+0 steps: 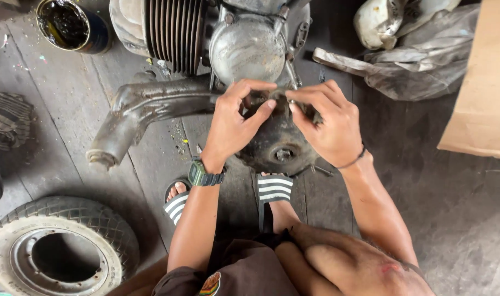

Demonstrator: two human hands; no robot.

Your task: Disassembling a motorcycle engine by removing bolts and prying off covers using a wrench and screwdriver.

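Two hands: I see both meet on a small dark part (272, 101) at the top of the round hub (277, 143).
Left hand (233, 123): fingers curled, pinching the part's left edge; a green watch (201, 175) sits at the wrist.
Right hand (329, 123): fingertips pinching its right edge.
Engine (206, 41): finned, just above the hub.
Exhaust pipe (140, 112): left of the hub.
Tyre (60, 246): well below-left of the hub.
Cardboard (483, 87): far right of it.

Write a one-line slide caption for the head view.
Both hands, left hand and right hand, grip a small dark part atop a grimy engine on a wooden floor.
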